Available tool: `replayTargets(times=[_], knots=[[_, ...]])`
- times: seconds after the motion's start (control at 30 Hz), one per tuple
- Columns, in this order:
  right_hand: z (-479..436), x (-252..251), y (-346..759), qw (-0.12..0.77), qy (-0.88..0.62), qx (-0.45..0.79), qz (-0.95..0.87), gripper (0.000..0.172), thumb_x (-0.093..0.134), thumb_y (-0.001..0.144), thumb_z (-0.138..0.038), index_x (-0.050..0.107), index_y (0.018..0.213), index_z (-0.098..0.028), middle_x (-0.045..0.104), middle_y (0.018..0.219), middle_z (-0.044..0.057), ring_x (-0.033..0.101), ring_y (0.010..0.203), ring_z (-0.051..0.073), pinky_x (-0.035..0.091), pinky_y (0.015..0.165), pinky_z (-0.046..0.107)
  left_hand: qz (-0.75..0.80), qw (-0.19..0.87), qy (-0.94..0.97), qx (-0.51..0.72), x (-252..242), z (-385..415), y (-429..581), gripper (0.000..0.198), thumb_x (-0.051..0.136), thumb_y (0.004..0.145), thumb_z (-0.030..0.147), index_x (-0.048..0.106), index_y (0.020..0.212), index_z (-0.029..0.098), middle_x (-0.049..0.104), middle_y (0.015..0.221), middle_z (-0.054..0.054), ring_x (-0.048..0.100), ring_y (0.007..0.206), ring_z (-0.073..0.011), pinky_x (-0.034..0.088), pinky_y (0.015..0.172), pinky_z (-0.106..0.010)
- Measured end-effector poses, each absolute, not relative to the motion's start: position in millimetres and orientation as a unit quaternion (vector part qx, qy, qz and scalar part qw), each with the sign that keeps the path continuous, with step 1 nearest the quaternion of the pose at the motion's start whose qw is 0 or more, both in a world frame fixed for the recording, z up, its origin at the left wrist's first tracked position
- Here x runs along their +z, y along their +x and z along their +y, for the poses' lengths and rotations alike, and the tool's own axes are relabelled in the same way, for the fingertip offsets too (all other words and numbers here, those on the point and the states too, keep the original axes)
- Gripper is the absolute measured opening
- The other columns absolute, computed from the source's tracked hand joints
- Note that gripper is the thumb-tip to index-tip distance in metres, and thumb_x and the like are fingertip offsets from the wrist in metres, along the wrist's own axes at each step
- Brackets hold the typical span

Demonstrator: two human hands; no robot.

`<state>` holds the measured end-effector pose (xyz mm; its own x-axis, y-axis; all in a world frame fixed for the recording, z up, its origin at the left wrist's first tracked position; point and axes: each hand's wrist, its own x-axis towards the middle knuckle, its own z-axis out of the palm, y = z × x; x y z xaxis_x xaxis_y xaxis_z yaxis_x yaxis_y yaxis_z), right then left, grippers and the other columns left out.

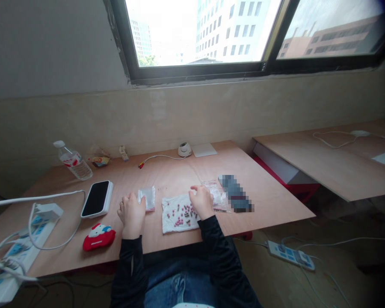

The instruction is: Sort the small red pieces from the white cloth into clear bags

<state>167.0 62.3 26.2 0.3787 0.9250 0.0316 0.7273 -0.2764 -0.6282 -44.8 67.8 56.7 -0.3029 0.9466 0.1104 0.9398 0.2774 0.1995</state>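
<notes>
Pink beads [179, 222], with a few dark little pieces [188, 222] among them, lay scattered over a white cloth [167, 227] near the front edge of my wooden table [266, 192]. My right hand [202, 201] was over the cloth's right side, its fingers curled in and the thumb close to the forefinger. Just beyond it, to the right, were some clear plastic bags [220, 196]. My left hand [131, 213] was palm down to the left of the cloth, fingers bent and loosely apart, with the thumb side at the left edge of a small plastic bag [150, 196]. From so high up, my own knuckles covered the fingertips, and I could not tell whether either hand had hold of anything.

Left of that hand were a red pouch [99, 238] and, farther back, a white device with a black screen [97, 199]. A water bottle [77, 164] leaned near the table's back left, and a white power strip [30, 246] crossed the front left corner. At the back, a small white camera [184, 149] stood just beside a flat white sheet [204, 149].
</notes>
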Motion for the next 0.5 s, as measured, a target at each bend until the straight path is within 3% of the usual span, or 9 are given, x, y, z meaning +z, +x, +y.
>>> replayTargets(times=[0.13, 0.3, 0.5], knots=[[56.9, 17.6, 215.8, 0.253, -0.846, 0.145, -0.447, 0.038, 0.050, 0.077, -0.020, 0.062, 0.114, -0.018, 0.055, 0.116, 0.016, 0.053, 0.109, 0.029, 0.039, 0.087, 0.037, 0.756, 0.019, 0.634, 0.163, 52.5, 67.9, -27.3, 0.040, 0.043, 0.085, 0.034, 0.055, 0.117, 0.013, 0.058, 0.111, -0.018, 0.056, 0.105, -0.0309, 0.043, 0.085, -0.040], [52.9, 4.8, 239.8, 0.202, -0.860, 0.183, -0.432, 0.050, 0.058, 0.069, -0.023, 0.056, 0.118, -0.016, 0.054, 0.114, 0.017, 0.059, 0.099, 0.028, 0.043, 0.082, 0.035, 0.673, 0.082, 0.696, 0.236, 39.6, 68.5, 2.3, 0.034, 0.048, 0.084, 0.029, 0.058, 0.112, 0.013, 0.059, 0.113, -0.014, 0.055, 0.107, -0.0267, 0.042, 0.092, -0.036], [57.3, -1.6, 235.5, 0.202, -0.847, 0.187, -0.454, 0.036, 0.056, 0.069, -0.025, 0.061, 0.103, -0.014, 0.061, 0.105, 0.016, 0.062, 0.093, 0.026, 0.045, 0.073, 0.030, 0.587, 0.146, 0.740, 0.294, 35.2, 62.6, 26.6, 0.031, 0.050, 0.083, 0.028, 0.060, 0.107, 0.012, 0.060, 0.110, -0.013, 0.055, 0.106, -0.0252, 0.041, 0.094, -0.037]])
